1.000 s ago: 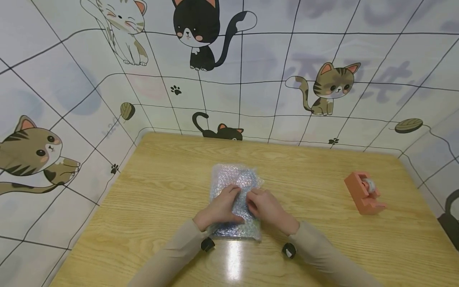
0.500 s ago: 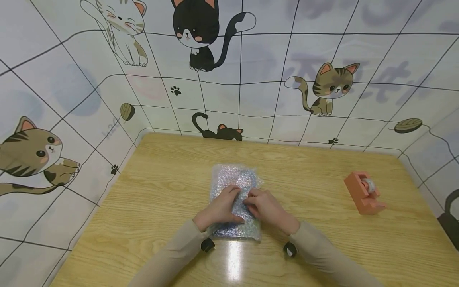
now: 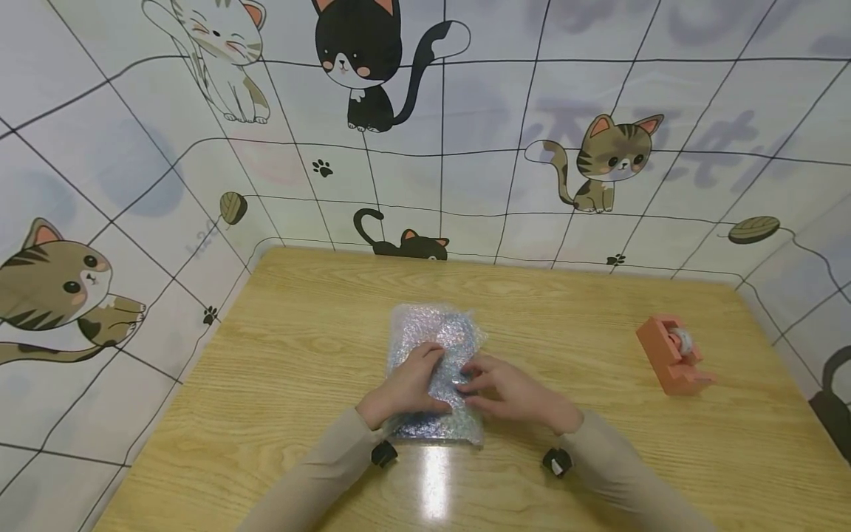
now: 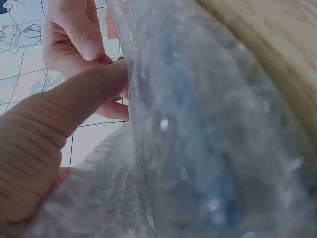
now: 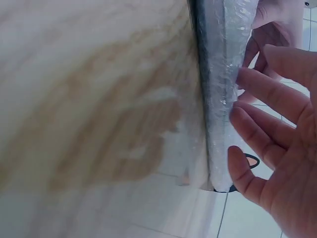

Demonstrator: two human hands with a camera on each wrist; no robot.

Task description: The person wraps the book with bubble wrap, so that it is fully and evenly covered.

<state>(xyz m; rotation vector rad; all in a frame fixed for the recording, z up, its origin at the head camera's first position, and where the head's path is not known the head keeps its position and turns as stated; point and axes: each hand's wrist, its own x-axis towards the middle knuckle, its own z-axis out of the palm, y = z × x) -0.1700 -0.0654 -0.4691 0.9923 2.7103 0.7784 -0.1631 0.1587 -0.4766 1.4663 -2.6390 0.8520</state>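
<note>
A flat, rectangular package in bubble wrap (image 3: pixel 425 322) lies on the wooden table, with bluish and pink tones showing through the clear film. Across its left half rests my left hand (image 3: pixel 405 384), thumb and fingers spread, pressing the wrap. My right hand (image 3: pixel 518 393) is at the package's right side, fingers parted and loosely bent, fingertips on or just over the wrap. In the right wrist view these fingers (image 5: pixel 272 94) reach the bubble wrap (image 5: pixel 223 84) without curling round it. The left wrist view shows my left thumb (image 4: pixel 74 99) against the wrap. What the wrap encloses is blurred.
An orange tape dispenser (image 3: pixel 671 358) with a roll of clear tape stands on the table (image 3: pixel 565 318) at the right. Behind the table hangs a cat-patterned backdrop (image 3: pixel 485 177). A dark object (image 3: pixel 834 414) shows at the right edge.
My right hand's fingers, earlier bunched together on the wrap, have spread apart, and the hand and wrist have shifted a little to the right. My left hand and the package stay in place.
</note>
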